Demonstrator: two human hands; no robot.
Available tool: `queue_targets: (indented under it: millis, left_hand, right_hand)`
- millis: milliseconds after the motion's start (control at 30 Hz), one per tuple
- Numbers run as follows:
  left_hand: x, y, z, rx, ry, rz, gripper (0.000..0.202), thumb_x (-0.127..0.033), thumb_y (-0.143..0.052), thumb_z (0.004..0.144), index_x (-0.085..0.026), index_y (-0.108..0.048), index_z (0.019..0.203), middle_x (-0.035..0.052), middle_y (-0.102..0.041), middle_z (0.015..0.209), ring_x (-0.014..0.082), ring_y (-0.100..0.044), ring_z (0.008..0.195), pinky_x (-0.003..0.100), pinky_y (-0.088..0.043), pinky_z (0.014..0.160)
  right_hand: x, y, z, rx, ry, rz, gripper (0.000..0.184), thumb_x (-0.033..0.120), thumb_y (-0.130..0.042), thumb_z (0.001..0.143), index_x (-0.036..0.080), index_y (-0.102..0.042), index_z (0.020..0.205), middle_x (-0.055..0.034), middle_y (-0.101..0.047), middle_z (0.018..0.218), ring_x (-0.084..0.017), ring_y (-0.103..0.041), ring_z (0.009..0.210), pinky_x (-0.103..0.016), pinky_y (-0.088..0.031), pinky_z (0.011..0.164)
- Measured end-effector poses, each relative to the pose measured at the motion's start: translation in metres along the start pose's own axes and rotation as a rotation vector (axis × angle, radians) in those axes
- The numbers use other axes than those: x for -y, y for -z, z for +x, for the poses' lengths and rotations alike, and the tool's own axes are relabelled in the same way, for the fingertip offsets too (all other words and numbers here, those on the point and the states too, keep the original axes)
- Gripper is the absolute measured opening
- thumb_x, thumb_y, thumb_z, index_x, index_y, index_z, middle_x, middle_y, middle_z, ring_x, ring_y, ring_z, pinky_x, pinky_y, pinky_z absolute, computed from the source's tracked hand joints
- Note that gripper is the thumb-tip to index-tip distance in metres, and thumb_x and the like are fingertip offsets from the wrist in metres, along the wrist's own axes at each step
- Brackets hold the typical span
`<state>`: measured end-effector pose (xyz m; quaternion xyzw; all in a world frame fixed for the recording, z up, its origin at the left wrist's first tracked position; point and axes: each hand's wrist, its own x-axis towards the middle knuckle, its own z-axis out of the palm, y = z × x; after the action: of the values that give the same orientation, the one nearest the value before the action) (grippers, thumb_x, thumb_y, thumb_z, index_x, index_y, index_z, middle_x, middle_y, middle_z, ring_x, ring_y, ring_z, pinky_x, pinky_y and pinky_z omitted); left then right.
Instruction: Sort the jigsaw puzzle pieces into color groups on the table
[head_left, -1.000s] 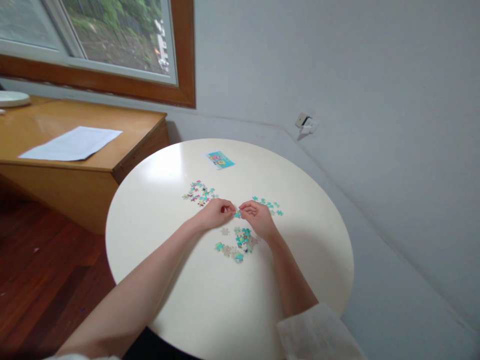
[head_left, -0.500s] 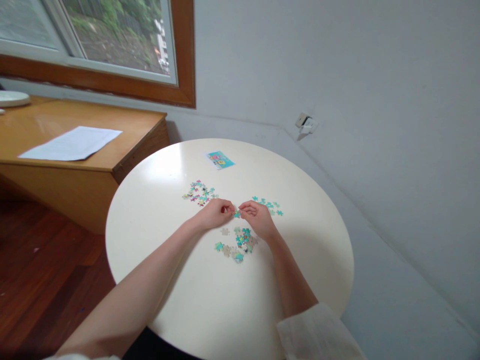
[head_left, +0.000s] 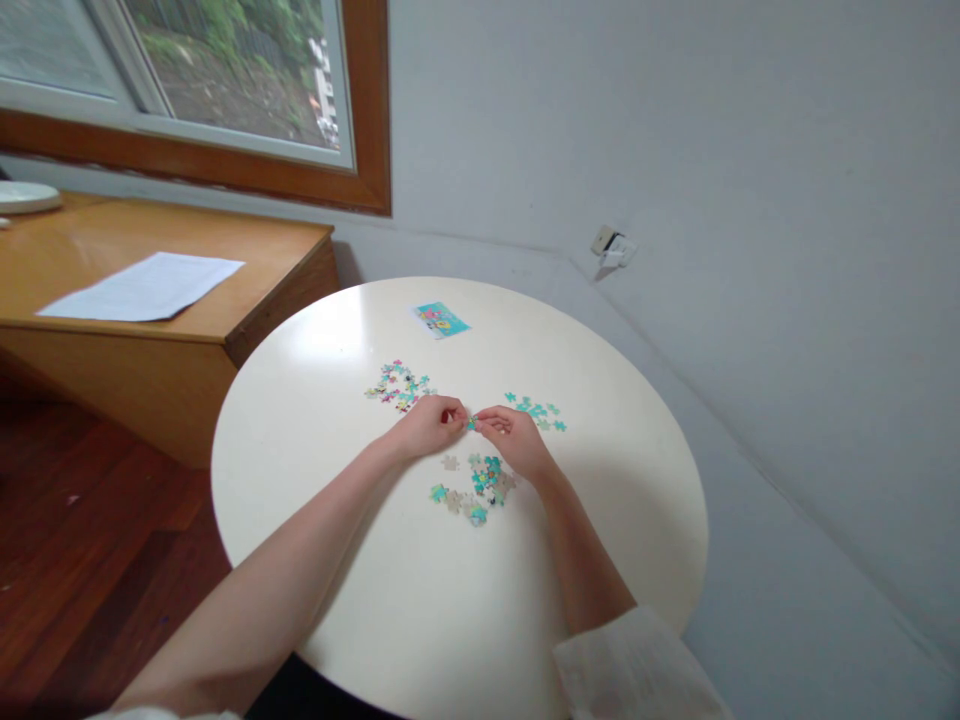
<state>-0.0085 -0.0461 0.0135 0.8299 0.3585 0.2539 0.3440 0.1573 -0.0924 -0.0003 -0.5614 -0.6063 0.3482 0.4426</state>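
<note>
My left hand (head_left: 435, 425) and my right hand (head_left: 514, 436) meet over the middle of the round white table (head_left: 300, 460). Both are closed in a pinch, fingertips nearly touching, on small teal jigsaw puzzle pieces (head_left: 472, 424) mostly covered by the fingers. Just below the hands lies a loose cluster of puzzle pieces (head_left: 486, 478), some teal, some pale side up. Beyond my left hand is a group of multicoloured puzzle pieces (head_left: 397, 382). Mostly teal puzzle pieces (head_left: 541, 410) are scattered to the right of my right hand.
A small colourful picture card (head_left: 441, 320) lies toward the table's far edge. At left stands a wooden desk (head_left: 270, 245) with a white sheet of paper (head_left: 146, 285), below a window. A wall socket (head_left: 613, 247) with a plug is on the right wall.
My right hand has shifted slightly left, bringing its fingertips closer to my left hand's. Less of the teal pieces shows between them. The scattered pieces have not moved.
</note>
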Motion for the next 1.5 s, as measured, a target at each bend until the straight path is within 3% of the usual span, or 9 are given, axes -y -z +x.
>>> queue_targets:
  millis: [567, 867, 1133, 1500]
  left_hand:
    - [-0.0030, 0.0009, -0.0007, 0.000, 0.009, -0.010, 0.018, -0.020, -0.048, 0.073, -0.013, -0.060, 0.063, -0.0023, -0.052, 0.055, 0.0080, -0.041, 0.053, 0.020, -0.031, 0.052]
    - [-0.0077, 0.0027, -0.0009, 0.023, 0.033, 0.017, 0.031, -0.030, -0.043, 0.079, -0.012, -0.059, 0.060, -0.0020, -0.048, 0.051, 0.0086, -0.038, 0.052, 0.021, -0.029, 0.052]
    - [-0.0036, 0.0008, -0.0001, -0.003, 0.019, -0.053, 0.026, -0.030, -0.045, 0.078, -0.013, -0.065, 0.076, 0.0017, -0.062, 0.065, 0.0110, -0.048, 0.060, 0.022, -0.035, 0.057]
    - [-0.0042, 0.0013, 0.0001, 0.016, 0.035, -0.062, 0.025, -0.028, -0.046, 0.077, -0.012, -0.063, 0.071, 0.0006, -0.059, 0.061, 0.0106, -0.047, 0.058, 0.022, -0.035, 0.057]
  right_hand:
    - [0.0034, 0.0016, -0.0009, -0.025, 0.065, -0.156, 0.011, 0.025, -0.056, 0.072, 0.017, -0.064, 0.071, -0.0035, -0.068, 0.069, -0.015, -0.062, 0.067, -0.028, -0.048, 0.068]
    - [0.0033, 0.0006, -0.0005, -0.010, 0.050, -0.145, 0.014, 0.028, -0.054, 0.074, 0.018, -0.062, 0.071, -0.0038, -0.068, 0.069, -0.016, -0.062, 0.067, -0.029, -0.048, 0.068]
    - [0.0082, 0.0005, -0.0023, 0.017, 0.035, -0.134, 0.015, 0.029, -0.054, 0.076, 0.017, -0.061, 0.071, -0.0033, -0.068, 0.067, -0.015, -0.062, 0.065, -0.026, -0.047, 0.064]
    - [0.0028, -0.0001, -0.0016, -0.003, 0.032, -0.144, 0.017, 0.029, -0.051, 0.078, 0.018, -0.061, 0.070, -0.0027, -0.067, 0.067, -0.015, -0.062, 0.065, -0.026, -0.047, 0.063]
